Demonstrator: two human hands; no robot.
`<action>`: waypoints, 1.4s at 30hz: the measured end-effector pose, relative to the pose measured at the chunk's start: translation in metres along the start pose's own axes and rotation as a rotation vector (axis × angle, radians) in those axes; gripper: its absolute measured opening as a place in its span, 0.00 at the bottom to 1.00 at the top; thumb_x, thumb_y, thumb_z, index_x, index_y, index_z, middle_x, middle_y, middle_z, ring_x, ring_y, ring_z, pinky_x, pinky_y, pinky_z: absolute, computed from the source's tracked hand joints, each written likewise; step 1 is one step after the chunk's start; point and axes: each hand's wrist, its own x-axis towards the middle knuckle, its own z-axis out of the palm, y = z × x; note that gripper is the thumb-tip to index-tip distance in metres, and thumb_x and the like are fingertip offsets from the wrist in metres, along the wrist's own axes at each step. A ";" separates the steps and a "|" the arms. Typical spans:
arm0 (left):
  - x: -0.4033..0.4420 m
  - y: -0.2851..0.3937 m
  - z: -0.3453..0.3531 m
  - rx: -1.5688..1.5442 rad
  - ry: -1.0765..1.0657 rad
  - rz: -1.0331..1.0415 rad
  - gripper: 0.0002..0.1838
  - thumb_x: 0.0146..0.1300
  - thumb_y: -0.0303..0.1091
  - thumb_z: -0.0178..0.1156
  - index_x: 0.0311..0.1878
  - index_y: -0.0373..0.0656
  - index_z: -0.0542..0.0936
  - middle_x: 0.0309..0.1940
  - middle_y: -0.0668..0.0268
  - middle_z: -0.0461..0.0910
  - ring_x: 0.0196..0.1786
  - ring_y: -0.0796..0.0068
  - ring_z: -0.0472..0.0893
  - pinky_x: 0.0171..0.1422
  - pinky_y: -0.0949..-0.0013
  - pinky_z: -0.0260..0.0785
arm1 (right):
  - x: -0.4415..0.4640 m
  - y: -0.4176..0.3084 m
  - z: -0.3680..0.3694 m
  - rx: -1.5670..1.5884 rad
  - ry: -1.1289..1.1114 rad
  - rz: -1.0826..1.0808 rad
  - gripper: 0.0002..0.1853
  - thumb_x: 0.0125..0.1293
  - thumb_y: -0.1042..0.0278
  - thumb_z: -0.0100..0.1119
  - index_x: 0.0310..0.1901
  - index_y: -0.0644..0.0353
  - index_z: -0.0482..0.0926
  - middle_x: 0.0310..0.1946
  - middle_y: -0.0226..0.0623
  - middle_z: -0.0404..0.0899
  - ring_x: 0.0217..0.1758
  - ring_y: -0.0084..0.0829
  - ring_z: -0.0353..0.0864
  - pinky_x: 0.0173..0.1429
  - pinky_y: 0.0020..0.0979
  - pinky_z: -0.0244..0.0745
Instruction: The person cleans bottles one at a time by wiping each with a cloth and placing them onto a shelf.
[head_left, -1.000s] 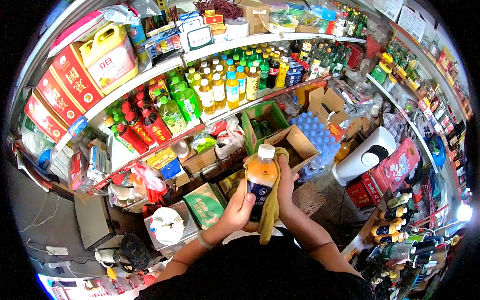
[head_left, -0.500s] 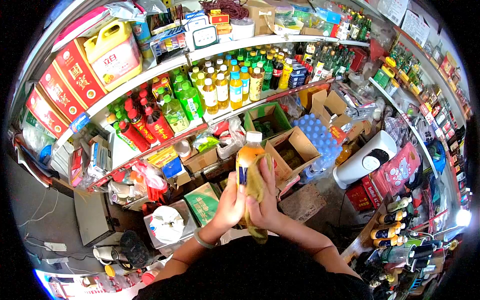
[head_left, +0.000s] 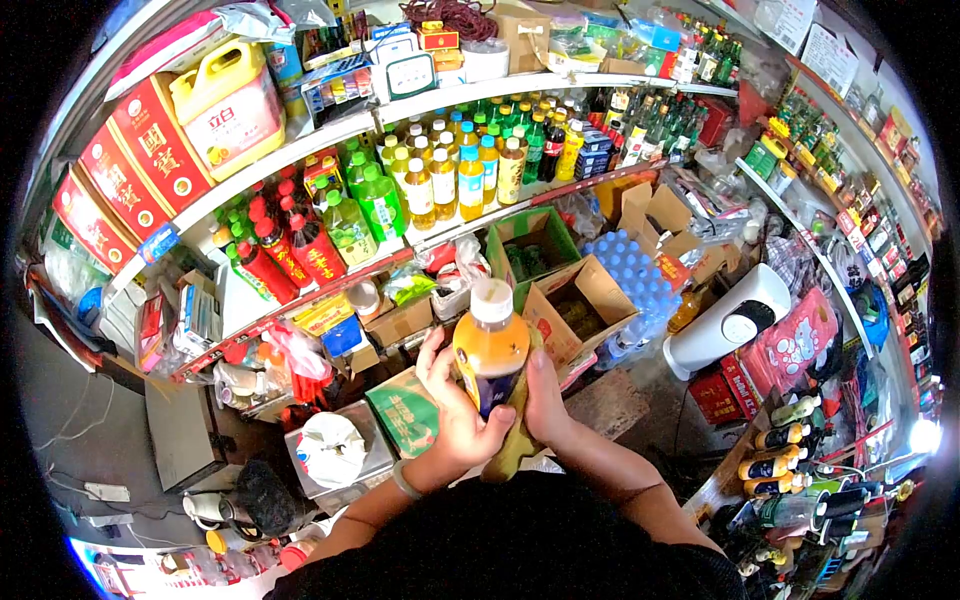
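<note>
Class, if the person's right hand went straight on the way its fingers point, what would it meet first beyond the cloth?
Past the cloth, the right hand would probably meet the open brown cardboard box first, though one view leaves depth unclear.

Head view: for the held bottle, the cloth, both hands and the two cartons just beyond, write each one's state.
Bottle: capped, held
Cloth: bunched against the bottle
Left hand: gripping the bottle
Right hand: pressing the cloth
Brown carton: open
Green carton: open
</note>
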 end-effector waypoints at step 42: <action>-0.007 -0.035 0.009 -0.281 0.290 -0.175 0.36 0.63 0.36 0.54 0.66 0.35 0.44 0.56 0.55 0.59 0.58 0.67 0.64 0.65 0.61 0.56 | -0.013 0.040 0.003 -0.147 0.186 0.124 0.16 0.73 0.63 0.40 0.51 0.65 0.71 0.47 0.42 0.75 0.48 0.27 0.72 0.51 0.33 0.69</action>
